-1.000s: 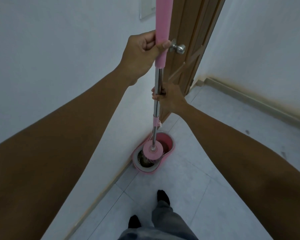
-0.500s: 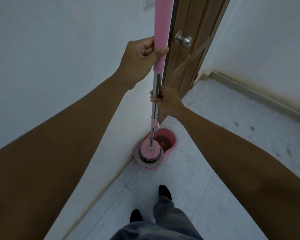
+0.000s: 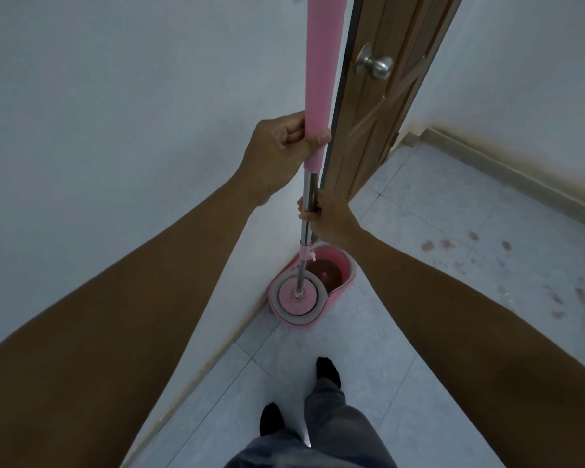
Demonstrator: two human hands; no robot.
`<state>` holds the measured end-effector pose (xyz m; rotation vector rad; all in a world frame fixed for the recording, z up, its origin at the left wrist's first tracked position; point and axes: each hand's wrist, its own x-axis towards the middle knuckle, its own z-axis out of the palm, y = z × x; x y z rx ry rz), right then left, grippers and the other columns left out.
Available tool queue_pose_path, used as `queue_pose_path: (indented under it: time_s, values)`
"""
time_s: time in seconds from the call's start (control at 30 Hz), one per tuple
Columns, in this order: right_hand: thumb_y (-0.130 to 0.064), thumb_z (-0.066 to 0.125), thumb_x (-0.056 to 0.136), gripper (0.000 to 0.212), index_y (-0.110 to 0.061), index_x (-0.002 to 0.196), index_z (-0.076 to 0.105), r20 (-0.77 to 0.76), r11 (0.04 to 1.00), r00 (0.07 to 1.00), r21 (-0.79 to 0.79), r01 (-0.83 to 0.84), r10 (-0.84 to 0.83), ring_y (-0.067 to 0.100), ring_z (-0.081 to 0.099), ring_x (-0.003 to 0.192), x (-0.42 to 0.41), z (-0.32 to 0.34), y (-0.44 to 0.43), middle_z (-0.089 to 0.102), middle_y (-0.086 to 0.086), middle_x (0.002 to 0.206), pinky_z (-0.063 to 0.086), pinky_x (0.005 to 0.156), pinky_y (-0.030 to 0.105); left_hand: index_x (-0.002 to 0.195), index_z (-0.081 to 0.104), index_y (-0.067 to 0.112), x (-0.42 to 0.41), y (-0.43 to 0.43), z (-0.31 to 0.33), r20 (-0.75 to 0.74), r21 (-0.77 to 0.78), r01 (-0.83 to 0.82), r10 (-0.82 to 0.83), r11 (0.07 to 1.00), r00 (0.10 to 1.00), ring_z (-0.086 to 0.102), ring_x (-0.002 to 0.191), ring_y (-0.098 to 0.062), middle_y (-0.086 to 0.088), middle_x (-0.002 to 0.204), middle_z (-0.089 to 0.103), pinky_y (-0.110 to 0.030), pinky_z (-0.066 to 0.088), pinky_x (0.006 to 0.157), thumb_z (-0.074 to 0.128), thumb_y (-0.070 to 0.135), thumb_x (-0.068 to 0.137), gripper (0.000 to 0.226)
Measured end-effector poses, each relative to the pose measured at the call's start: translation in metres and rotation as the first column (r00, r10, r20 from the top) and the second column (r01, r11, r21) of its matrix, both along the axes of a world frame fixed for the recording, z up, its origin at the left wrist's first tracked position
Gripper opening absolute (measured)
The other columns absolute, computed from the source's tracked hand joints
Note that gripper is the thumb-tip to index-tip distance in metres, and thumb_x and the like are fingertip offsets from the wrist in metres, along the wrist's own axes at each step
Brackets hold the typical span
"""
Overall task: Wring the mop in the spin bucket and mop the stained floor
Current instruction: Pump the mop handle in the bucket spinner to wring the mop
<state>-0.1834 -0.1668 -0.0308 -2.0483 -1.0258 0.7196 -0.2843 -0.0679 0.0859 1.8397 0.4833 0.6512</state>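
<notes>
Below, a pink spin bucket (image 3: 347, 265) sits on the tiled floor (image 3: 402, 332) against the wall, with the mop head (image 3: 297, 294) seated in its spinner basket. The left hand (image 3: 281, 143) grips the pink foam of the upright mop handle (image 3: 320, 79). The right hand (image 3: 330, 219) wraps the steel shaft lower down. Brown stains (image 3: 446, 244) lie to the right. Pumping off-vertical could tip the bucket and spill dirty water, or knock the handle against the nearby door (image 3: 385, 130).
</notes>
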Motion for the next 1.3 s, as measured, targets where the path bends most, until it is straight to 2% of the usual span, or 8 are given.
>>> queue_pose_path:
  time_s: [0.1, 0.27, 0.43, 0.77, 0.93, 1.03, 1.17, 1.3]
  values:
    - [-0.010, 0.065, 0.089, 0.018, -0.013, 0.107, 0.064, -0.047, 0.995, 0.999, -0.095, 0.008, -0.013, 0.016, 0.069, 0.088, -0.001, -0.036, -0.009, 0.070, 0.003, 0.101, 0.059, 0.080, 0.027, 0.126, 0.065, -0.001, -0.004, -0.009, -0.031, -0.059, -0.092, 0.046, -0.052, 0.995, 0.997, 0.072, 0.099, -0.011, -0.009, 0.117, 0.072, -0.019, 0.056, 0.085, 0.072, 0.009, 0.088, 0.040]
    - [-0.023, 0.065, 0.092, 0.030, -0.012, 0.120, 0.062, -0.101, 0.994, 0.994, -0.107, 0.022, -0.033, 0.020, 0.069, 0.097, 0.010, -0.063, -0.015, 0.070, 0.005, 0.112, 0.056, 0.084, 0.027, 0.125, 0.066, 0.004, 0.010, -0.012, -0.061, -0.113, -0.167, 0.057, -0.076, 0.984, 0.991, 0.073, 0.096, -0.008, -0.003, 0.113, 0.074, -0.017, 0.056, 0.082, 0.074, 0.016, 0.088, 0.040]
    - [-0.038, 0.071, 0.085, 0.034, -0.013, 0.107, 0.064, -0.170, 0.997, 0.983, -0.015, 0.070, -0.071, 0.027, 0.069, 0.100, 0.043, -0.060, -0.005, 0.072, 0.013, 0.106, 0.056, 0.092, 0.044, 0.130, 0.061, 0.009, 0.047, 0.006, -0.053, -0.133, -0.192, 0.070, -0.096, 0.979, 0.986, 0.071, 0.102, -0.012, -0.001, 0.119, 0.072, -0.015, 0.054, 0.082, 0.072, 0.022, 0.090, 0.044]
    - [-0.023, 0.075, 0.085, 0.027, -0.011, 0.109, 0.071, -0.304, 0.916, 0.935, 0.293, 0.273, -0.181, 0.019, 0.073, 0.094, 0.110, -0.057, 0.024, 0.076, 0.005, 0.101, 0.059, 0.089, 0.040, 0.135, 0.055, 0.007, 0.137, 0.052, -0.035, -0.112, -0.196, 0.219, -0.244, 0.956, 0.963, 0.067, 0.112, -0.016, -0.005, 0.125, 0.069, -0.023, 0.055, 0.091, 0.066, 0.011, 0.094, 0.043]
    - [-0.018, 0.074, 0.086, 0.023, -0.010, 0.107, 0.071, -0.288, 0.944, 0.945, 0.239, 0.229, -0.157, 0.011, 0.073, 0.089, 0.139, -0.067, 0.044, 0.076, 0.001, 0.096, 0.058, 0.086, 0.026, 0.133, 0.057, 0.002, 0.166, 0.070, -0.058, -0.101, -0.205, 0.198, -0.222, 0.959, 0.970, 0.069, 0.108, -0.018, -0.008, 0.118, 0.070, -0.032, 0.055, 0.096, 0.065, 0.015, 0.094, 0.042]
    - [-0.016, 0.073, 0.087, 0.018, -0.007, 0.102, 0.071, -0.257, 0.938, 0.947, 0.233, 0.256, -0.195, -0.001, 0.068, 0.071, 0.153, -0.077, 0.050, 0.072, -0.006, 0.083, 0.055, 0.071, 0.017, 0.134, 0.056, 0.001, 0.187, 0.079, -0.069, -0.116, -0.181, 0.205, -0.228, 0.962, 0.967, 0.068, 0.109, -0.021, -0.012, 0.120, 0.069, -0.037, 0.056, 0.097, 0.067, 0.016, 0.093, 0.045]
    - [-0.026, 0.072, 0.087, 0.019, -0.014, 0.101, 0.072, -0.187, 0.939, 0.959, 0.234, 0.252, -0.211, 0.031, 0.070, 0.078, 0.164, -0.093, 0.052, 0.074, 0.012, 0.088, 0.060, 0.074, 0.046, 0.132, 0.058, 0.001, 0.206, 0.085, -0.084, -0.135, -0.166, 0.213, -0.236, 0.963, 0.962, 0.069, 0.107, -0.019, -0.010, 0.120, 0.070, -0.037, 0.056, 0.097, 0.069, 0.020, 0.092, 0.046]
    - [-0.022, 0.072, 0.087, 0.018, -0.007, 0.097, 0.070, -0.116, 0.946, 0.972, 0.232, 0.226, -0.204, 0.026, 0.072, 0.078, 0.167, -0.107, 0.053, 0.075, 0.009, 0.089, 0.060, 0.073, 0.045, 0.131, 0.059, 0.001, 0.207, 0.085, -0.095, -0.146, -0.175, 0.196, -0.223, 0.965, 0.964, 0.069, 0.106, -0.018, -0.010, 0.120, 0.070, -0.030, 0.056, 0.094, 0.069, 0.020, 0.091, 0.045]
